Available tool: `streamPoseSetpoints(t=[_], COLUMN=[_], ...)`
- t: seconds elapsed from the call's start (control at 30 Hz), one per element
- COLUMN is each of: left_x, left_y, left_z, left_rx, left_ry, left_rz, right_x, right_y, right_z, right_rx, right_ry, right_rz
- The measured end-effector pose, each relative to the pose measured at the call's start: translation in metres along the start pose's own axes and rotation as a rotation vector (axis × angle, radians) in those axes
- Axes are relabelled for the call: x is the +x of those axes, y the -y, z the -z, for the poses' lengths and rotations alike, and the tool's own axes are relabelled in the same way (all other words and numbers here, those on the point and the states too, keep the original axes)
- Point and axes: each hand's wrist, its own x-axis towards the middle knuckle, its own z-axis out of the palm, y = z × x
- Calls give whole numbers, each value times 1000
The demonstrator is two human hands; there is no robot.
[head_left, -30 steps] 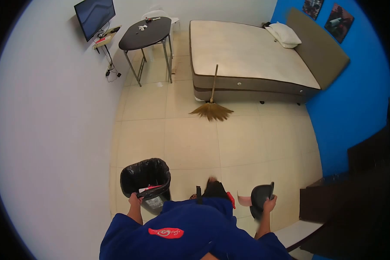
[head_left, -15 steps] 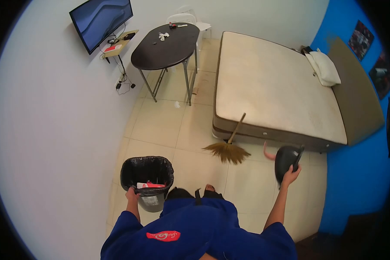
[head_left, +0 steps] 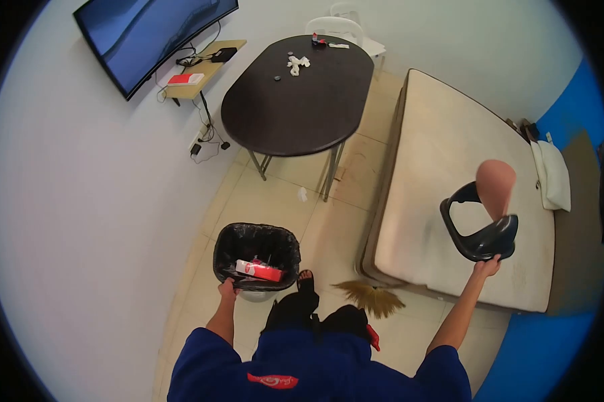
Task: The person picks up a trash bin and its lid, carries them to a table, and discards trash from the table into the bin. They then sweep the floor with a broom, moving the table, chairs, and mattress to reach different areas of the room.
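My left hand [head_left: 228,289] grips the near rim of a bin [head_left: 256,231] lined with a black bag. A red and white box [head_left: 258,270] lies inside the bin. Out to the right, my right hand [head_left: 488,266] is closed on the lower edge of a black curved plastic piece with an opening [head_left: 488,240], held up in front of the mattress. A pink flap [head_left: 496,187] stands up from that piece.
A broom [head_left: 372,298] lies on the floor by the bed [head_left: 466,154]. Beyond the bin stands a dark oval table [head_left: 295,107] with crumpled tissue [head_left: 296,64] on it. A wall shelf [head_left: 205,70] and screen [head_left: 158,37] are at left; white scrap [head_left: 303,194] lies on the tiles.
The view has shifted toward the table, which looks nearer. My right hand has raised the black piece and turned it, showing its opening and pink flap. The bin remains in my left hand.
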Motion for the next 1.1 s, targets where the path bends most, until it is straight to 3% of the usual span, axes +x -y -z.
streamPoseSetpoints(t=[0.07,0.13,0.23,0.3,0.4,0.47,0.53,0.6,0.67,0.7,0.77,0.83,0.87,0.9,0.93,1.03,1.1], left_x=[16,36,63,68,91,115,141,114,95,98,41,-48,-40,-36,-11,131,256], left_y=[-17,-25,-23,-19,-18,-20,-14,-32,-37,-22,-44,-54,-41,-21,4,83,133], left_z=[-30,-65,-107,-131,-153,-139,-132,-153,-171,-183,-287,-427,-464,-505,-541,-594,-574], left_rx=[16,24,49,97,221,384,604,726,852,1086,1203,1027,1184,1209,1189,1096,1455], left_ry=[74,127,123,78,-258,-157,-187,-206,-214,-277,-233,137,247,328,407,233,100], left_rz=[-20,11,56,71,-30,-112,-76,-38,-34,-689,-1406,-1026,-1142,-1125,-1286,-766,-706], right_x=[9,0,14,-10,-57,-108,-159,-174,-154,-132,-102,-79,-74,-71,-68,-66,-65], right_y=[-74,-155,-283,-314,-308,-284,-272,-290,-308,-323,-359,-390,-398,-403,-410,-421,-422], right_z=[-9,-7,41,54,33,1,-29,-61,-122,-143,-176,-188,-188,-187,-189,-185,-182], right_rx=[19,-68,-374,-349,-535,-1292,-1028,-987,-960,-897,-874,-947,-965,-976,-982,-881,-859], right_ry=[-77,23,-45,-105,-117,-70,302,864,946,921,926,987,1004,1019,1038,993,979], right_rz=[-17,-224,-663,-695,-383,167,251,300,394,314,236,258,272,289,309,343,340])
